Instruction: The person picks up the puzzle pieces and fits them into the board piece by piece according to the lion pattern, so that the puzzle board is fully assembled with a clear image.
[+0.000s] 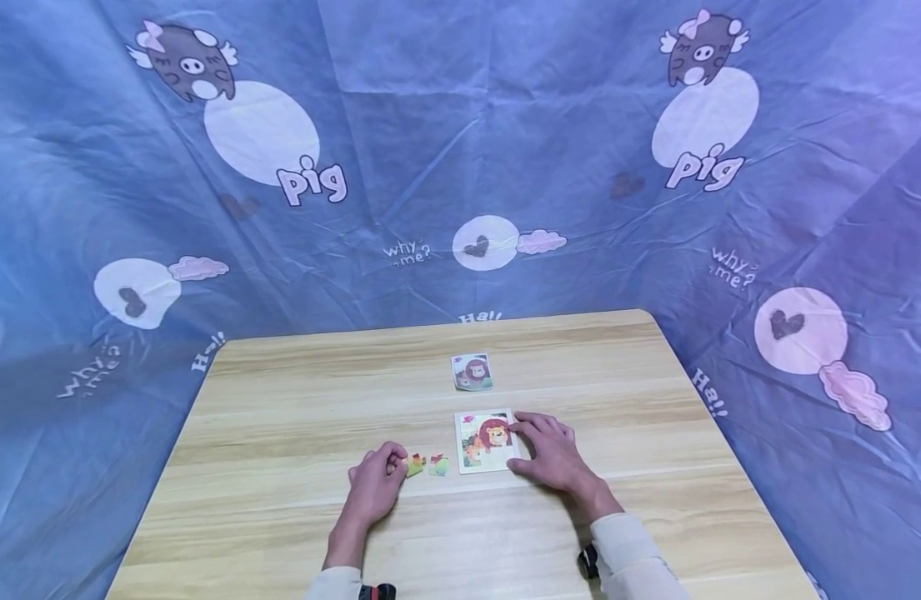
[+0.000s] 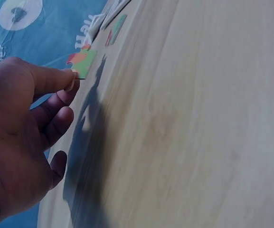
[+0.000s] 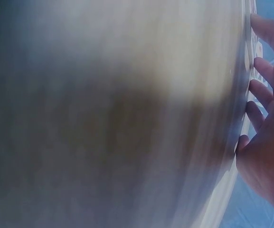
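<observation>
My left hand (image 1: pixel 375 485) pinches a green and orange jigsaw piece (image 2: pixel 83 61) between thumb and forefinger, held a little above the table. A second loose puzzle piece (image 1: pixel 439 465), green with some red, lies between that hand and the puzzle board. Partly filled, the white-framed lion puzzle board (image 1: pixel 460 454) lies flat, with a pale bare patch at its lower right. My right hand (image 1: pixel 553 454) rests at the board's right side, thumb and fingers spread along its edge and holding nothing. In the right wrist view the fingers (image 3: pixel 265 71) appear at the far right.
Behind the board lies a small lion picture card (image 1: pixel 472 372), its near edge slightly curled. The wooden table (image 1: pixel 295 417) reaches a blue patterned cloth (image 1: pixel 400 167) hanging at the back and both sides.
</observation>
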`<state>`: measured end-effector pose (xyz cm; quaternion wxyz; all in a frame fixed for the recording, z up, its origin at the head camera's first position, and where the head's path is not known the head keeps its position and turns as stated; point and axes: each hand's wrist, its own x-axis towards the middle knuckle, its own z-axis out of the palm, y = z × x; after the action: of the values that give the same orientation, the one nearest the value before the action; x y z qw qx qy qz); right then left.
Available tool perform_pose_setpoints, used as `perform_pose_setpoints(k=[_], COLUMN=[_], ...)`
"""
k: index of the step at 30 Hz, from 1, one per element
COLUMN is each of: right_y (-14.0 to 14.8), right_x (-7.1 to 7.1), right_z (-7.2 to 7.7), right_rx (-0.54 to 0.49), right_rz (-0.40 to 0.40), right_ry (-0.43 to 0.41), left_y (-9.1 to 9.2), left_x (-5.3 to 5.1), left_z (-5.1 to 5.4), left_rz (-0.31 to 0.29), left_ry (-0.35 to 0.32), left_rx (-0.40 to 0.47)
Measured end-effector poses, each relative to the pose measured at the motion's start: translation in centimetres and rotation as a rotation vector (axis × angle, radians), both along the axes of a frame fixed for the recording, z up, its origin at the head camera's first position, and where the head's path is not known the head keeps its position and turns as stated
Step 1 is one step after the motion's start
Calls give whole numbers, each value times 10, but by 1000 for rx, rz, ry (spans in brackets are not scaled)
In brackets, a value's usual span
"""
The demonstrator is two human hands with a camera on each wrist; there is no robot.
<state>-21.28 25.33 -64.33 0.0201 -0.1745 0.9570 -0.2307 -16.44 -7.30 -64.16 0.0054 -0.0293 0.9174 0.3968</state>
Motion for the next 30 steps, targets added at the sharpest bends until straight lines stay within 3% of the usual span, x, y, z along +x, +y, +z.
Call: perform_pose_setpoints(k=[6, 12, 18, 30], right_y=[0, 1, 1, 1], right_x=[0, -1, -1, 1], right_z=[-1, -2, 1, 2], right_rx=[-10, -1, 9, 10], right_rz=[-2, 5, 2, 1], right_ry=[7, 1, -15, -17], left_y=[19, 37, 53, 95], left_x=[-3, -6, -9, -14], left_z=[7, 9, 10, 11], left_rz=[-23, -69, -72, -124], left_ry=[6, 17, 28, 80], left_rx=[56, 54, 69, -19])
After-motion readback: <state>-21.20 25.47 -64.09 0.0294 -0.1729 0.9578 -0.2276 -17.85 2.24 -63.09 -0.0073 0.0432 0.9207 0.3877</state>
